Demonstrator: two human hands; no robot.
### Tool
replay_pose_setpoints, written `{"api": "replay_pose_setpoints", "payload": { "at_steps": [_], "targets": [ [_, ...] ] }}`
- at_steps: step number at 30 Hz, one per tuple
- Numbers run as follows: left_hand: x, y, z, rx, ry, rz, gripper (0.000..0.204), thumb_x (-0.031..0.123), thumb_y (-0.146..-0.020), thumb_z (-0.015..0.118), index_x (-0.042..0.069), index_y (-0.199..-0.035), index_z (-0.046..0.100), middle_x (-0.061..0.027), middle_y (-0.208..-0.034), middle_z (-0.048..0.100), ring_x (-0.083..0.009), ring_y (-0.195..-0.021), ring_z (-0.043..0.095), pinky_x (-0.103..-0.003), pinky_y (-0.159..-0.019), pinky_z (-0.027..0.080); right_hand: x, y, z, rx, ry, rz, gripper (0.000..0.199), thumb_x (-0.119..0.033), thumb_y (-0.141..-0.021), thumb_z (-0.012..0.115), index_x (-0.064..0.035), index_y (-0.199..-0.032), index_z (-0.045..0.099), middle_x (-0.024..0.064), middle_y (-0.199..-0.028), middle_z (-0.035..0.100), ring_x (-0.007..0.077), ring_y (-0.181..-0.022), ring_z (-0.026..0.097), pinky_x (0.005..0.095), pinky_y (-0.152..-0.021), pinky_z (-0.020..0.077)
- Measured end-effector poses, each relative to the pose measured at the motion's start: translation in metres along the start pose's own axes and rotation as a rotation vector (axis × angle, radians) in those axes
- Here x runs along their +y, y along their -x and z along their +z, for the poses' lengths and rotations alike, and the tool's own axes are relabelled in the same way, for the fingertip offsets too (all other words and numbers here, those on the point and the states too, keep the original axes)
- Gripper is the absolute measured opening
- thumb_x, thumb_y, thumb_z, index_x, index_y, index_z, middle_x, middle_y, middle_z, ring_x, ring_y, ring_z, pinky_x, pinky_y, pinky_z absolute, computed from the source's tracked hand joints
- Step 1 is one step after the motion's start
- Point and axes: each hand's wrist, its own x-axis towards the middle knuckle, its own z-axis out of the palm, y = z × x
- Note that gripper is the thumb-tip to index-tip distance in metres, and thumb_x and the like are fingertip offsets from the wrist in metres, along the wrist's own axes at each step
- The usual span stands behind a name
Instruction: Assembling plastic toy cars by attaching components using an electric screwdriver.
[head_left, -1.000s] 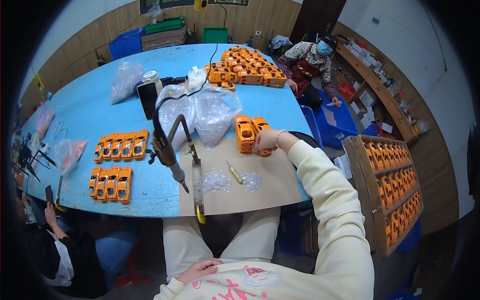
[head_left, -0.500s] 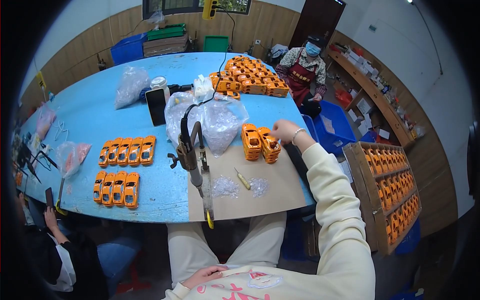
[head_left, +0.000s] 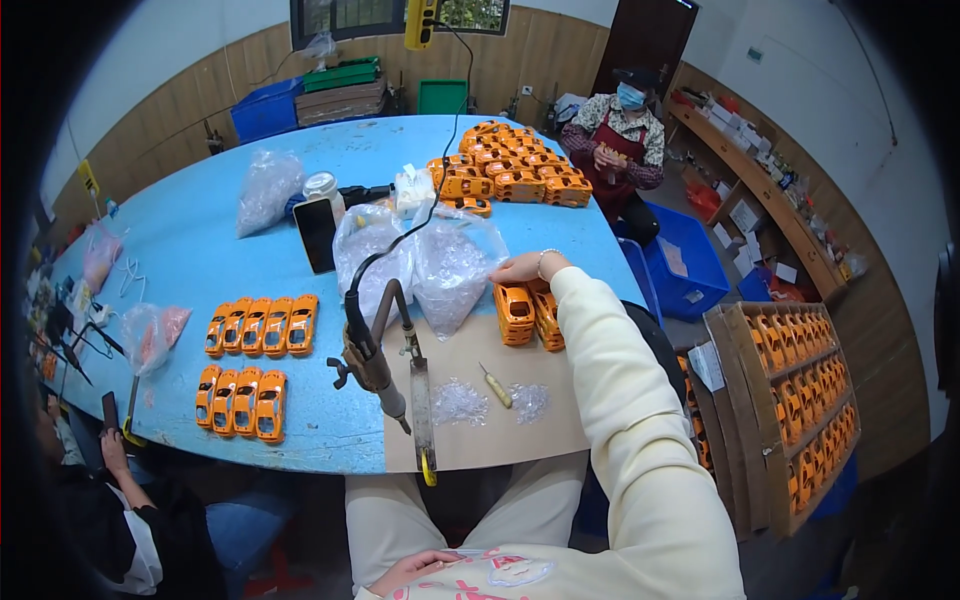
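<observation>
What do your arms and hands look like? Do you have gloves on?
No gloves: my right hand and left hand are both bare. My right sleeve is long, pale cream and wrinkled, with no pattern that I can see. A light-coloured bracelet circles my right wrist. Too little of my left sleeve shows to describe it well.

A phone [head_left: 317, 238] stands upright beside a jar [head_left: 322, 186] on the blue desk [head_left: 180, 262]. Along the far wall are a blue crate [head_left: 268, 113], stacked trays [head_left: 343, 102] and a green bin [head_left: 443, 97]; a window [head_left: 362, 12] and dark door [head_left: 645, 45] show behind. A masked person [head_left: 628, 148] in a red apron is near a blue tub [head_left: 697, 292] and cluttered shelf [head_left: 742, 172].
</observation>
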Motion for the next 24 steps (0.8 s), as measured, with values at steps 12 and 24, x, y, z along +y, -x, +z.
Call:
{"api": "replay_pose_setpoints", "payload": {
  "at_steps": [12, 24],
  "targets": [
    [0.001, -0.004, 0.002, 0.005, -0.008, -0.028, 0.031, 0.015, -0.104, 0.045, -0.002, -0.127, 0.056, -0.0108, -0.133, 0.055, -0.0191, -0.127, 0.050, -0.029, -0.108, 0.037, 0.005, 0.004, 0.004, 0.005, 0.116, 0.063, 0.066, -0.066, -0.086, 0.054, -0.0134, -0.126, 0.061, 0.0056, -0.109, 0.064, 0.0159, -0.081, 0.058, 0.0334, -0.068, 0.0448],
    [-0.008, -0.006, -0.004, -0.014, -0.022, -0.041, 0.032, 0.016, -0.103, 0.046, -0.001, -0.129, 0.056, -0.0093, -0.133, 0.055, -0.0164, -0.124, 0.050, -0.028, -0.106, 0.038, 0.033, 0.006, -0.002, 0.293, 0.112, -0.128, 0.067, -0.063, -0.088, 0.054, -0.0052, -0.121, 0.065, 0.0138, -0.117, 0.066, 0.0227, -0.105, 0.061, 0.0351, -0.089, 0.0472]
  ]
}}
